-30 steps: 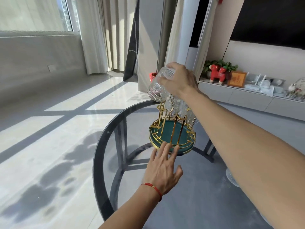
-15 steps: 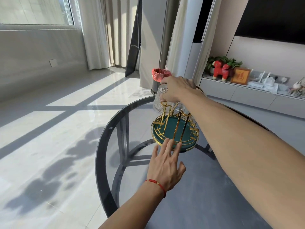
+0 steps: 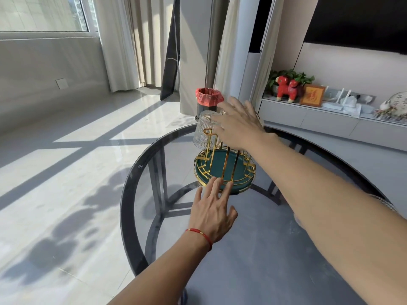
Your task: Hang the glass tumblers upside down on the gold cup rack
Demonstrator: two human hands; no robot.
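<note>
The gold cup rack (image 3: 224, 166) with its round green base stands on the glass table (image 3: 136, 172). A ribbed glass tumbler (image 3: 203, 130) hangs upside down on the rack's left prong. My right hand (image 3: 239, 124) hovers just right of that tumbler with fingers spread, holding nothing. Other tumblers on the rack are mostly hidden behind that hand. My left hand (image 3: 212, 212), with a red string on its wrist, lies flat on the table, its fingertips touching the front rim of the green base.
A bin with a red liner (image 3: 208, 102) stands on the floor behind the table. A low shelf at the right carries a red toy figure (image 3: 286, 86), a framed picture (image 3: 312, 95) and ornaments. Part of another glass (image 3: 384, 204) shows under my right forearm.
My right hand lowered the tumbler onto the left prong and let go; its fingers now spread beside it. My left hand has stayed at the base.
</note>
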